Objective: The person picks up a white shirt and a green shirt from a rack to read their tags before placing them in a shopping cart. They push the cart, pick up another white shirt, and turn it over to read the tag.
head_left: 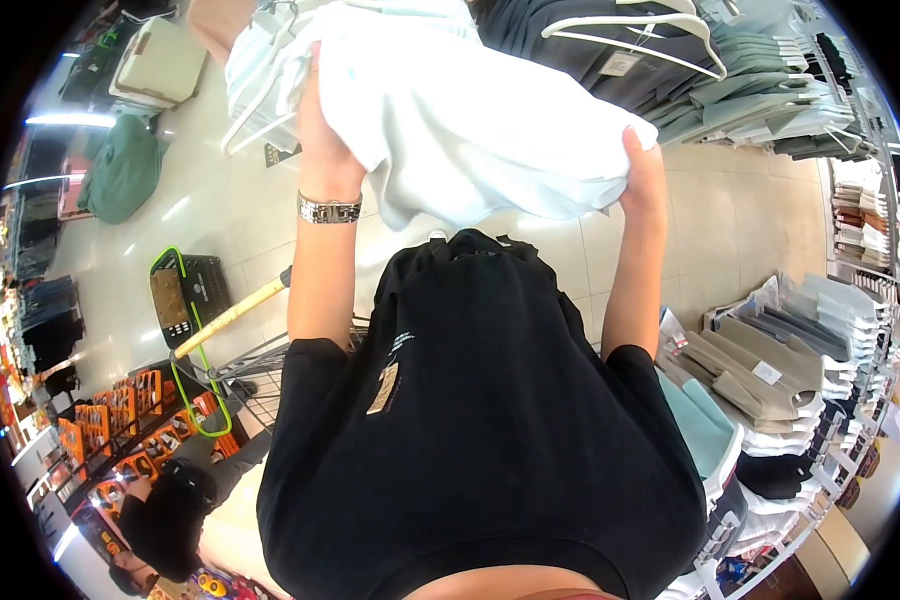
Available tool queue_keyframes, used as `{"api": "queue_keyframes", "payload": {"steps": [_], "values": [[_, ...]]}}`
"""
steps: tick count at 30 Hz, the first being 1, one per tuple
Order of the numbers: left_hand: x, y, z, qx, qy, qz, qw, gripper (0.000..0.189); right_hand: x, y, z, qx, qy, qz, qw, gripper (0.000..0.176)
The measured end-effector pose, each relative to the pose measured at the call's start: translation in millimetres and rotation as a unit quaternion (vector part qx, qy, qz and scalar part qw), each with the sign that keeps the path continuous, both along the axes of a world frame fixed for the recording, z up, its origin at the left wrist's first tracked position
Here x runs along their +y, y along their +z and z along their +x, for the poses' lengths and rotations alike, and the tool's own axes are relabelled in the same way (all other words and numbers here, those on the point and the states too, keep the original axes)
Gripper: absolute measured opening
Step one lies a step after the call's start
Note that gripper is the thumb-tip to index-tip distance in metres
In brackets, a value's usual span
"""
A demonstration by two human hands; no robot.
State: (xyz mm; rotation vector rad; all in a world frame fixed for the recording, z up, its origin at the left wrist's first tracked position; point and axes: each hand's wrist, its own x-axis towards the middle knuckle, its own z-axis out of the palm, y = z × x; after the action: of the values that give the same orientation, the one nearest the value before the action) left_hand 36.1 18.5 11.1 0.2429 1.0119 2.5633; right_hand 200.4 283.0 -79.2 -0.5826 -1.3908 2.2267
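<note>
A white garment (pixel 470 110) is stretched between my two hands in front of my body. My left hand (pixel 322 125), with a metal watch (pixel 330 210) on its wrist, grips the garment's left part, its fingers mostly hidden by cloth. At the far right end, my right hand (pixel 642 170) pinches the cloth with the thumb on top. Just beside my left hand shows a white hanger (pixel 255 120) with pale clothing. Beyond the garment, another white hanger (pixel 635 40) lies against dark clothing (pixel 580 70).
Hanging clothes (pixel 760 90) line the upper right. A shelf with folded beige clothes (pixel 760 365) stands at my right. To my left are a metal cart (pixel 260 375) with a yellow handle (pixel 232 315) and a black-and-green basket (pixel 195 290). A person (pixel 175 510) is at lower left.
</note>
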Motion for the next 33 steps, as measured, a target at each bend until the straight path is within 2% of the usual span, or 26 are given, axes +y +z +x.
{"api": "queue_keyframes", "payload": {"steps": [2,4,5,8,10,12,13,14,15,16,18,19,22,26,28,29,31,32,33], "values": [[7.0,6.3,6.3,0.03,-0.006,-0.026,0.999,0.036,-13.2,6.2,-6.5,-0.012,0.003,0.035,0.999,0.038],[15.2,11.6,12.6,0.128,0.007,-0.06,0.99,0.036,-29.7,17.2,-12.7,-0.007,0.099,0.164,0.981,0.041],[16.2,18.5,19.5,0.129,-0.042,-0.063,0.989,0.041,-38.8,27.3,-15.8,-0.003,0.119,0.178,0.977,0.044],[25.6,28.5,24.6,0.188,-0.033,-0.051,0.98,0.042,-45.1,30.6,-31.4,-0.037,0.156,0.22,0.962,0.045],[31.6,46.4,29.2,0.16,-0.008,-0.013,0.987,0.038,-40.1,28.7,-42.3,-0.06,0.161,0.249,0.953,0.046],[33.6,63.3,30.4,0.208,-0.073,0.02,0.975,0.039,-24.3,0.1,-50.3,-0.159,0.107,0.334,0.923,0.044],[38.2,60.4,23.5,0.204,-0.078,0.052,0.974,0.037,-20.7,-7.7,-48.7,-0.159,0.108,0.336,0.922,0.044],[41.4,59.8,21.8,0.203,-0.076,0.054,0.975,0.037,-16.5,-15.3,-46.7,-0.137,-0.009,0.527,0.839,0.04],[44.7,61.6,21.5,0.186,-0.09,0.07,0.976,0.035,-18.1,-12.0,-47.0,-0.104,-0.125,0.687,0.708,0.036],[48.1,62.2,20.5,0.168,-0.104,0.085,0.977,0.034,-19.8,-8.9,-44.5,-0.102,-0.122,0.688,0.708,0.036],[52.8,62.6,18.2,0.169,-0.108,0.073,0.977,0.034,-31.6,3.8,-27.6,-0.012,-0.144,0.554,0.82,0.029],[54.3,67.4,20.6,0.171,-0.115,0.047,0.977,0.035,-44.9,11.0,-17.0,-0.022,-0.09,0.476,0.874,0.026],[61.0,71.4,25.8,0.163,-0.114,0.022,0.98,0.036,-75.5,-1.4,-19.3,-0.023,0.015,0.576,0.817,0.031],[63.3,68.7,24.0,0.133,-0.113,0.056,0.983,0.035,-88.7,-63.7,-47.9,-0.055,0.029,0.608,0.792,0.035],[57.7,65.5,17.7,0.128,-0.114,0.067,0.983,0.035,-74.2,-92.4,-64.7,-0.036,0.034,0.494,0.868,0.029],[53.6,63.8,13.4,0.155,-0.086,0.058,0.983,0.034,-66.5,-96.5,-65.3,-0.035,0.032,0.492,0.869,0.029],[41.3,65.3,7.5,0.191,-0.033,0.03,0.981,0.032,-49.3,-85.7,-64.3,-0.065,0.009,0.299,0.952,0.024],[36.5,64.8,4.3,0.191,-0.034,0.031,0.981,0.032,-37.1,-81.9,-63.3,-0.02,-0.01,0.25,0.968,0.025],[32.5,63.1,1.7,0.211,0.039,-0.017,0.977,0.031,-32.7,-55.6,-56.7,-0.005,-0.028,0.225,0.974,0.023]]}}
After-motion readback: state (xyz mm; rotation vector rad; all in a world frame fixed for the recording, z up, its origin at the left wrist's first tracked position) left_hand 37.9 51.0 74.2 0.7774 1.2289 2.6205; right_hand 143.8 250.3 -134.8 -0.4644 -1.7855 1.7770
